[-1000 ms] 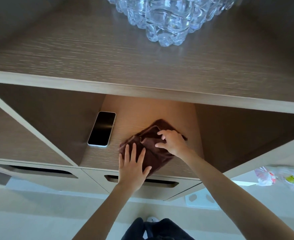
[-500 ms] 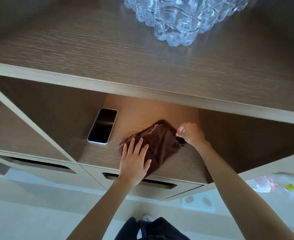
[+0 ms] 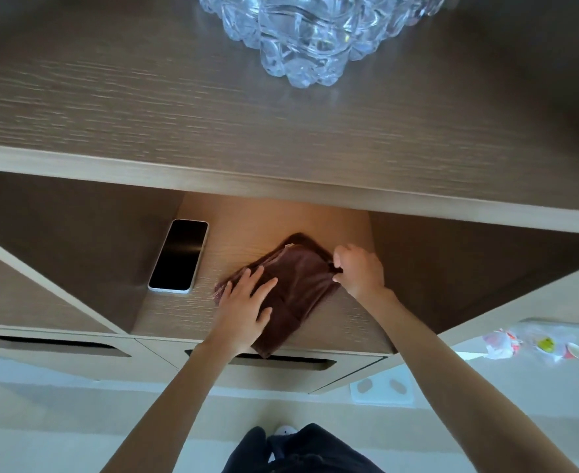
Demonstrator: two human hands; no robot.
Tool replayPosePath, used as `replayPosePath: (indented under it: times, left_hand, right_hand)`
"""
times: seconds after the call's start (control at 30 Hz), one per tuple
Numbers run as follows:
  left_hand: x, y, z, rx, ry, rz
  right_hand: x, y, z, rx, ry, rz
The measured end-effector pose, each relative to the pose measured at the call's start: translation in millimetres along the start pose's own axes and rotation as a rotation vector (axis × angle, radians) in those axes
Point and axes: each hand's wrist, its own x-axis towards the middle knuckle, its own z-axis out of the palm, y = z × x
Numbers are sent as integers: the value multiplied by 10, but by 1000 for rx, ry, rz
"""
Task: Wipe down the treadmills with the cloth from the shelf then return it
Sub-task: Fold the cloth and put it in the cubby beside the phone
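Observation:
A folded dark brown cloth [image 3: 300, 285] lies on the wooden shelf [image 3: 346, 322] inside an open cabinet niche. My left hand [image 3: 245, 310] lies flat on the cloth's near left part, fingers straight and spread. My right hand [image 3: 359, 271] is at the cloth's right edge, fingers curled and pinching that edge. The cloth's near corner reaches the front lip of the shelf.
A phone [image 3: 179, 256] lies face up on the shelf left of the cloth. A faceted glass vase [image 3: 315, 32] stands on the cabinet top above. Drawers with slot handles [image 3: 281, 361] sit below the shelf. A wall socket [image 3: 382, 390] and a plastic packet [image 3: 533, 343] are at lower right.
My right hand moved from the middle of the cloth to its right edge and took hold of it. The cloth became flatter. My left hand stayed pressed on the cloth.

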Motion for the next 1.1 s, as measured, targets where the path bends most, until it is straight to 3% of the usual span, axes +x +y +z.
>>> replayPosePath:
  times: [0.07,0.13,0.23,0.43,0.53,0.63,0.73,0.93,1.03,1.1]
  left_hand:
    - [-11,-171,-133,-61,93,29]
    - [-11,-334,-216,-43,69,90]
    - [-27,-378,-243,-60,-2,128]
    - [-257,-84,-58,28,-55,160]
    - [-275,-184,-110,42,-25,214]
    - [-210,-280,-132,9,-50,286]
    - [-163,-312,-143,-44,-50,302]
    - [-217,-244,-185,36,160,449]
    - [-277,-181,-284,59,77,434]
    - [-273,-165,-387,-13,-52,332]
  right_hand:
    - [-161,-133,142,69,31,-190]
    - [-322,-211,285,94,-69,-292]
    - [-319,-137,356,104,-122,-226]
    - [-299,-13,276,24,-17,-115]
    - [-626,-43,384,133,112,-248]
    - [-974,-129,552,222,135,-387]
    - [-1050,-136,649,220,60,-342]
    - [-1045,-133,578,376,6,-221]
    - [-1034,-79,355,430,-142,-220]
    - [-1007,-22,208,535,-235,-204]
